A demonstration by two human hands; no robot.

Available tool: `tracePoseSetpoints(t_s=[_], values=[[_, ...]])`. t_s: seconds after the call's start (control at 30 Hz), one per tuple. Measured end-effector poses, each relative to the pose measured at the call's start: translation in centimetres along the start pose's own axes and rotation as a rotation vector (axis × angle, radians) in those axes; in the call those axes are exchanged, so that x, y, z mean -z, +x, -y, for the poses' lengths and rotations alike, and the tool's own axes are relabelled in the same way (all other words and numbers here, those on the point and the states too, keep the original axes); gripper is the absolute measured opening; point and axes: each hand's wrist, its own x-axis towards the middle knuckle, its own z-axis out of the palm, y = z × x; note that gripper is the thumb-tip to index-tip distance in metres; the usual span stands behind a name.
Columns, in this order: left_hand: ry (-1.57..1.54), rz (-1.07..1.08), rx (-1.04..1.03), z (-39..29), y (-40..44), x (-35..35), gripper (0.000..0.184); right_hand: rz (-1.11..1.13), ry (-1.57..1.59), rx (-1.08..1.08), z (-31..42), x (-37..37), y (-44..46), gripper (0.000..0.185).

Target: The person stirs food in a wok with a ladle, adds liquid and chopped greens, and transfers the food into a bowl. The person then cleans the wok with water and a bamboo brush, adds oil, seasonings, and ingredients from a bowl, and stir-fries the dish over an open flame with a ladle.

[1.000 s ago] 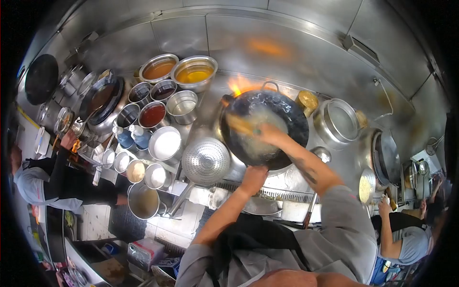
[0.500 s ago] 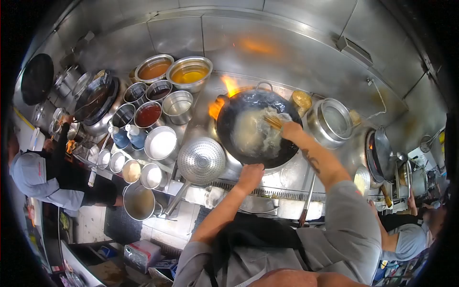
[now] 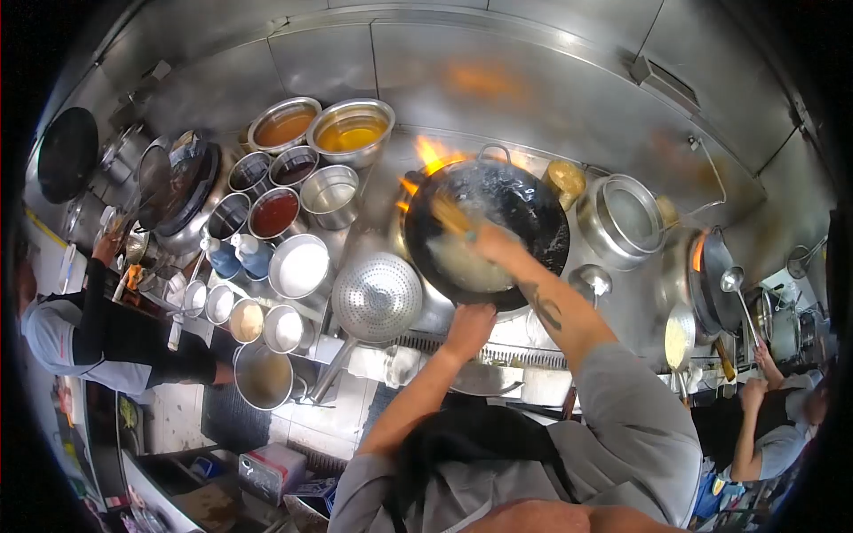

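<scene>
Just right of the frame's centre, the right hand (image 3: 494,244) is closed around a tan brush (image 3: 451,217), blurred, above pale liquid (image 3: 469,269) inside a black wok (image 3: 538,206), while the left hand (image 3: 472,327) is curled tight on the wok's lower edge in the picture. Flames (image 3: 432,156) rise at the wok's upper left; a perforated strainer (image 3: 377,298) lies just beside it, toward the frame's left, and a ladle (image 3: 590,281) rests lower right.
</scene>
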Motion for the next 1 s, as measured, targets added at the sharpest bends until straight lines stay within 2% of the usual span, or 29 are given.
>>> tracePoseSetpoints(t_s=[0.1, 0.2, 0.27, 0.37, 0.43, 0.53, 0.67, 0.73, 0.77, 0.83, 0.87, 0.93, 1.0], values=[[-0.003, -0.005, 0.005, 0.3, -0.2, -0.7, 0.011, 0.221, -0.105, 0.073, -0.1, -0.6, -5.3, 0.031], [-0.011, -0.01, 0.023, 0.1, -0.2, -0.6, 0.011, 0.314, -0.119, 0.099, -1.7, 4.5, -11.8, 0.03], [-0.012, 0.015, 0.047, -0.4, 0.1, 0.2, 0.012, 0.436, -0.431, 0.003, -4.5, 7.7, -11.0, 0.031], [0.024, 0.007, 0.017, -0.8, -0.1, 0.5, 0.01, 0.224, -0.621, 0.036, -3.6, 11.9, -10.0, 0.033], [0.02, 0.02, 0.024, -0.9, 0.0, 0.6, 0.01, 0.056, -0.771, -0.031, -6.7, 9.7, -7.9, 0.034], [0.073, 0.022, 0.021, -0.6, 0.3, 1.1, 0.011, 0.209, -0.689, -0.017, -7.2, 8.7, -9.4, 0.03], [0.046, 0.04, 0.03, -0.7, -0.1, 0.7, 0.012, 0.054, -0.757, -0.054, -8.3, 11.4, -6.6, 0.03], [0.026, 0.035, 0.024, -0.7, -0.2, 0.8, 0.012, -0.085, -0.625, -0.123, -7.2, 9.5, -2.1, 0.034], [0.02, 0.031, 0.018, -0.6, -0.1, 0.9, 0.012, -0.131, -0.488, 0.03, -3.6, 9.3, -2.1, 0.035], [-0.037, -0.027, -0.044, 0.4, 0.0, 0.3, 0.012, -0.092, -0.023, 0.075, 0.8, 7.6, -0.6, 0.035], [-0.069, -0.05, -0.067, 0.8, -0.4, -0.1, 0.011, 0.0, 0.308, -0.043, 0.9, 5.3, 0.6, 0.034], [-0.079, -0.019, -0.031, 0.5, -0.8, 0.4, 0.01, 0.02, 0.189, -0.126, 1.8, 0.8, 1.6, 0.035], [-0.091, -0.04, -0.035, 0.5, -0.3, 0.6, 0.01, 0.122, 0.128, -0.155, 1.5, -0.2, 1.1, 0.038]])
